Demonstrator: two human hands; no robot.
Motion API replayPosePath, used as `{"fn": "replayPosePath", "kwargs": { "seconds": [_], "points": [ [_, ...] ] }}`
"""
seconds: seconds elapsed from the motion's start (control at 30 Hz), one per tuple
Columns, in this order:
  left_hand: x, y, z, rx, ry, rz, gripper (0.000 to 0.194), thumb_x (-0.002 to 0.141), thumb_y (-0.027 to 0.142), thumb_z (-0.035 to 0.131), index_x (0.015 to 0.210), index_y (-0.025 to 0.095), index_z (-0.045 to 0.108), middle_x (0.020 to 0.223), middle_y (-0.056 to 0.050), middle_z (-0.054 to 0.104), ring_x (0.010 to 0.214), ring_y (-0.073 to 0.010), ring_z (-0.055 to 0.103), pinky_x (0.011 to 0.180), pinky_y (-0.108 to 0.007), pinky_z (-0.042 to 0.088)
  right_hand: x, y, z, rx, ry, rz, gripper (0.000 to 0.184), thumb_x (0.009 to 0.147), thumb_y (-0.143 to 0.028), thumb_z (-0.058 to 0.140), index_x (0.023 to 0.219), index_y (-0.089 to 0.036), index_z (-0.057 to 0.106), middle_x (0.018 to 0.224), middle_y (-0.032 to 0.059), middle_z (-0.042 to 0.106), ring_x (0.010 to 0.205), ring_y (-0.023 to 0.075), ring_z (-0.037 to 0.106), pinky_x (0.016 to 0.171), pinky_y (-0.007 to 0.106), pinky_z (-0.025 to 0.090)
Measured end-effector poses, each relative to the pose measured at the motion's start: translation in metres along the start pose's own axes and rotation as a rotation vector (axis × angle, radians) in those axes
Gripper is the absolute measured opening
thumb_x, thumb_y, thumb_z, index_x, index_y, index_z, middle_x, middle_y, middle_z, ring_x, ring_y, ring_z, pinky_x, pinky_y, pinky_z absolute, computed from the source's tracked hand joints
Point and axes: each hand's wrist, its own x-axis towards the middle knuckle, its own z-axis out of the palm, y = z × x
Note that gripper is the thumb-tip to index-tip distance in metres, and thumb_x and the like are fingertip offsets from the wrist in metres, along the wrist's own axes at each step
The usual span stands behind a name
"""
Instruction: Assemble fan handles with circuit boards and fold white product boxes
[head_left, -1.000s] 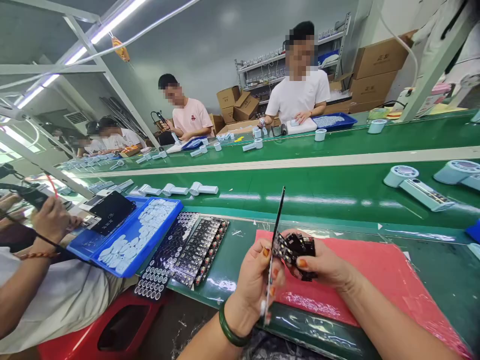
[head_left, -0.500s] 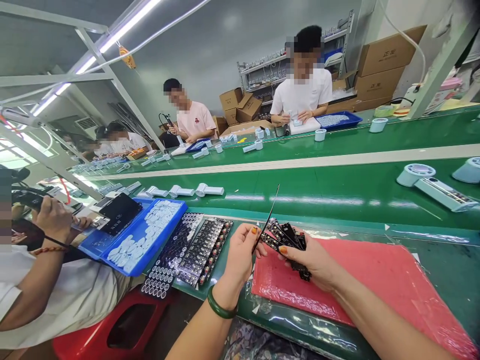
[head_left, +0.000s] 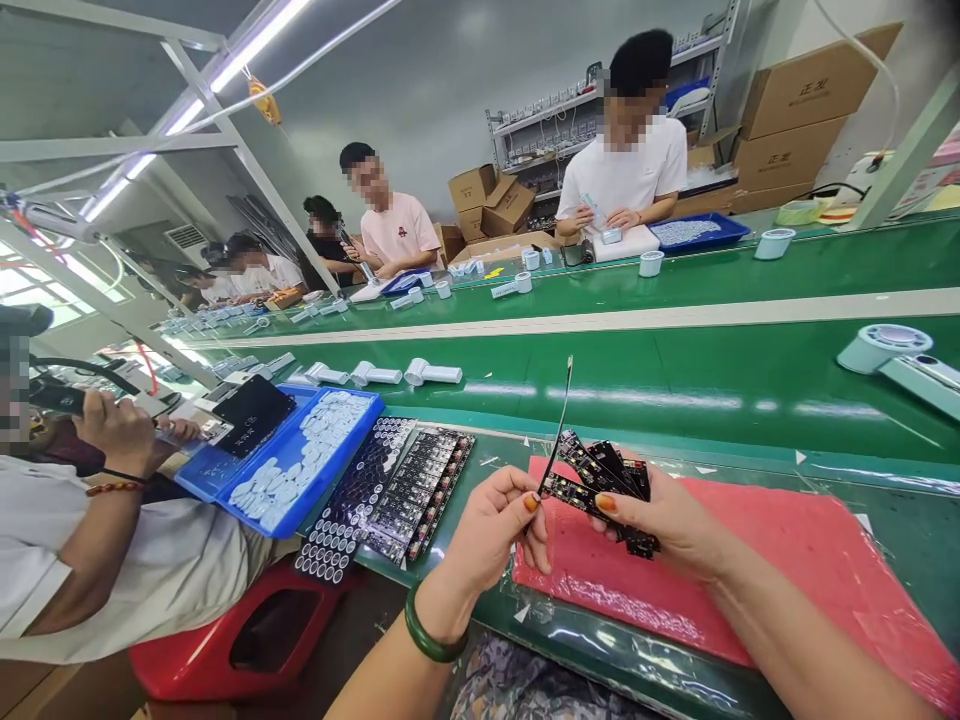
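My left hand [head_left: 491, 530] is closed in a pinch on a thin black strip [head_left: 560, 425] that stands nearly upright above the bench. My right hand [head_left: 660, 520] grips a fanned bunch of small black circuit boards [head_left: 604, 475], thumb pressed on top. The strip's lower end meets the boards between my two thumbs. Both hands hover over the near left corner of a red mat [head_left: 750, 570] on the green bench.
Panels of black circuit boards [head_left: 390, 490] lie left of the mat, beside a blue tray [head_left: 300, 465] of pale parts. A person sits close on my left. A green conveyor belt [head_left: 675, 380] carries pale blue devices; other people work on its far side.
The view has shifted a little. My left hand has dropped lower and tilted the strip more upright, and the boards in my right hand are fanned out wider.
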Motion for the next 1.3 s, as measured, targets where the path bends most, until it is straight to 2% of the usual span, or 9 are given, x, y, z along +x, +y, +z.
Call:
{"fn": "replayPosePath", "kwargs": {
  "seconds": [0.2,0.33,0.5,0.6,0.77,0.83,0.93,1.1,1.3],
  "points": [
    [-0.004,-0.009,0.003,-0.176,-0.144,0.010,0.013,0.095,0.028,0.060,0.090,0.018,0.054,0.056,0.005,0.064,0.030,-0.0092,0.055,0.027,-0.011,0.036,-0.005,-0.002,-0.004,0.030,-0.159,0.009,0.062,0.077,-0.042,0.083,0.123,-0.018,0.049,0.072,0.0016,0.066,0.060,0.0123,0.058,0.055,0.022,0.045],
    [-0.008,-0.016,0.023,-0.352,-0.230,0.098,0.009,0.095,0.024,0.059,0.090,0.019,0.054,0.057,0.006,0.060,0.026,-0.0043,0.047,0.028,-0.008,0.033,-0.005,0.011,-0.006,0.225,-0.259,-0.031,0.055,0.074,-0.040,0.084,0.115,-0.019,0.054,0.072,0.0017,0.065,0.056,0.0113,0.058,0.050,0.019,0.043],
    [-0.003,-0.014,0.055,-0.455,-0.338,0.090,0.017,0.093,0.031,0.064,0.086,0.020,0.052,0.053,0.008,0.054,0.024,-0.0028,0.037,0.027,-0.009,0.031,-0.003,0.025,-0.005,0.315,-0.395,-0.011,0.047,0.070,-0.048,0.085,0.092,-0.013,0.064,0.067,0.0038,0.062,0.052,0.0106,0.056,0.048,0.020,0.043],
    [0.005,-0.015,0.054,-0.467,-0.300,0.045,0.024,0.090,0.035,0.068,0.085,0.020,0.051,0.051,0.009,0.052,0.023,-0.0014,0.033,0.028,-0.010,0.030,-0.002,0.019,-0.007,0.294,-0.359,-0.039,0.047,0.070,-0.049,0.084,0.092,-0.013,0.065,0.064,0.0018,0.060,0.051,0.0097,0.053,0.047,0.019,0.041],
    [0.015,-0.011,0.019,-0.075,-0.106,0.009,0.025,0.087,0.037,0.070,0.088,0.017,0.054,0.059,0.001,0.065,0.040,-0.0130,0.063,0.036,-0.016,0.044,-0.004,-0.004,-0.012,0.006,-0.147,-0.087,0.055,0.071,-0.039,0.086,0.116,-0.018,0.061,0.084,0.0037,0.066,0.064,0.0135,0.057,0.055,0.023,0.045],
    [0.016,0.000,0.008,0.028,-0.006,0.044,0.024,0.088,0.037,0.069,0.092,0.017,0.055,0.063,0.000,0.066,0.045,-0.0135,0.065,0.040,-0.016,0.045,-0.004,-0.010,-0.010,-0.120,-0.113,-0.081,0.058,0.072,-0.040,0.085,0.120,-0.019,0.060,0.091,0.0041,0.065,0.072,0.0149,0.057,0.059,0.024,0.046],
    [0.015,0.019,0.003,0.092,0.079,0.095,0.027,0.086,0.039,0.068,0.097,0.018,0.056,0.065,0.004,0.061,0.044,-0.0100,0.061,0.039,-0.015,0.038,-0.004,-0.010,-0.006,-0.215,-0.100,-0.054,0.055,0.075,-0.044,0.083,0.119,-0.019,0.061,0.092,0.0028,0.063,0.074,0.0144,0.053,0.061,0.024,0.044],
    [0.017,0.035,0.011,0.421,0.040,0.017,0.032,0.078,0.042,0.077,0.077,0.015,0.060,0.059,0.006,0.051,0.041,-0.0026,0.040,0.039,-0.016,0.029,-0.003,-0.007,-0.003,-0.329,-0.082,-0.041,0.050,0.079,-0.046,0.079,0.120,-0.022,0.061,0.097,0.0026,0.063,0.077,0.0159,0.053,0.063,0.026,0.045],
    [0.022,0.041,0.008,0.489,-0.086,-0.122,0.044,0.076,0.052,0.076,0.065,0.017,0.052,0.056,0.006,0.050,0.042,-0.0043,0.046,0.039,-0.015,0.033,-0.006,-0.012,-0.004,-0.368,-0.145,0.037,0.042,0.080,-0.041,0.078,0.114,-0.022,0.064,0.087,0.0016,0.063,0.068,0.0144,0.052,0.060,0.027,0.044]
  ]
}}
